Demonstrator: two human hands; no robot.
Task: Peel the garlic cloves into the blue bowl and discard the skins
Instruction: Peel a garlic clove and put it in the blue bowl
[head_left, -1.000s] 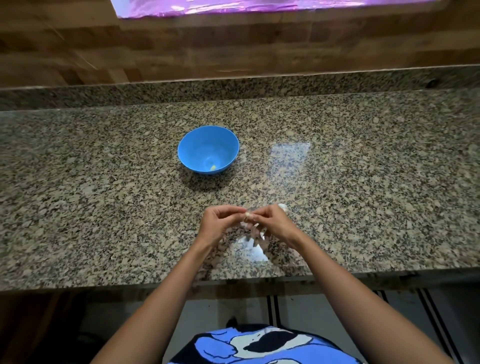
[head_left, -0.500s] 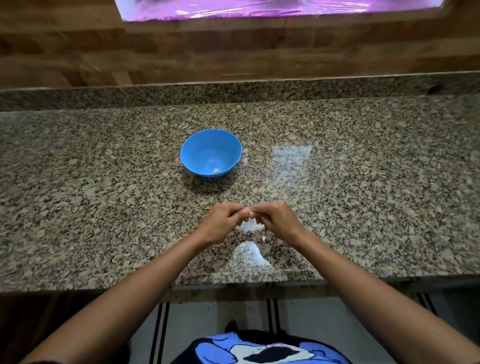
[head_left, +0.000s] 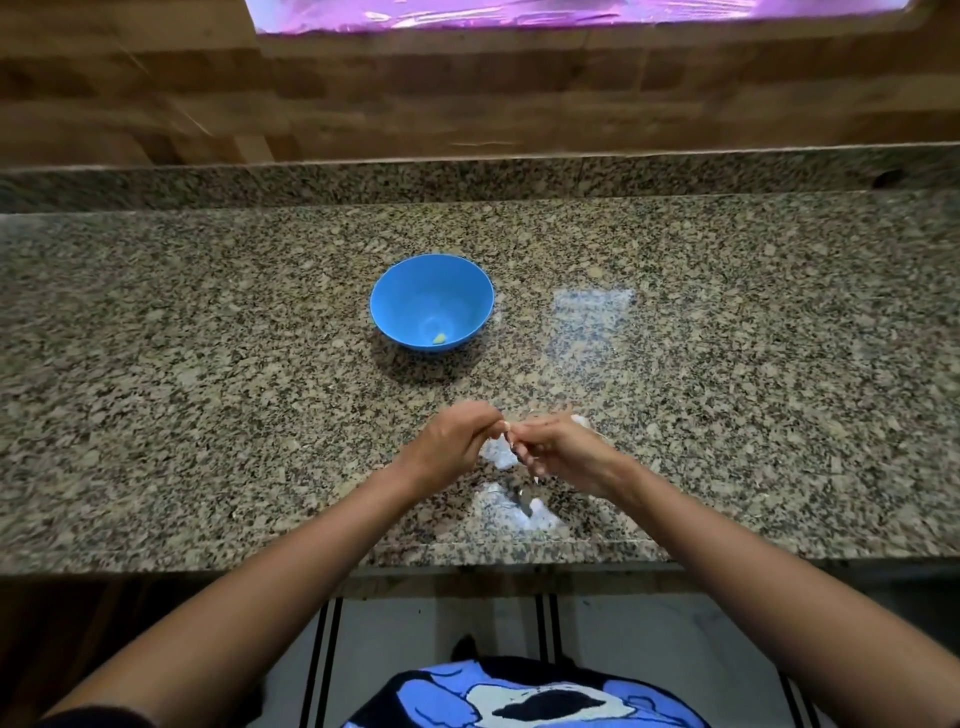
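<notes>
1. The speckled grey, tan and black polished granite countertop (head_left: 208, 415) spans the middle of the view. A low upstand of the same stone runs along its back at 12 o'clock. Above that is brown wood-block wall panelling (head_left: 467, 93), topped by a purple-lit strip (head_left: 571, 13).
2. The round, smooth blue bowl (head_left: 405, 291) stands upright on the stone at about 11 o'clock from the hands, well apart from them, with only bare granite between. One small yellowish peeled clove (head_left: 439, 339) lies on its bottom.
3. The left hand (head_left: 449, 447) and right hand (head_left: 566, 452) meet tip to tip just above the near part of the counter. Both have their fingers curled, and the thumbs and forefingers pinch a small pale garlic clove (head_left: 507, 426). The fingers hide most of the garlic clove.
4. A thin white papery skin scrap (head_left: 497, 453) lies on the stone right under the hands. Another white bit (head_left: 581, 420) shows at 1 o'clock past the right hand.
5. At 6 o'clock from the hands, near the counter's front edge, is a whitish patch (head_left: 511, 514). I cannot tell whether it is skin or glare.
6. A glossy pale reflection (head_left: 592, 312) sits at 3 o'clock from the bowl.
7. Below the counter edge are a pale tiled floor with dark stripes (head_left: 322, 654) and a blue, black and white printed garment (head_left: 519, 696).
</notes>
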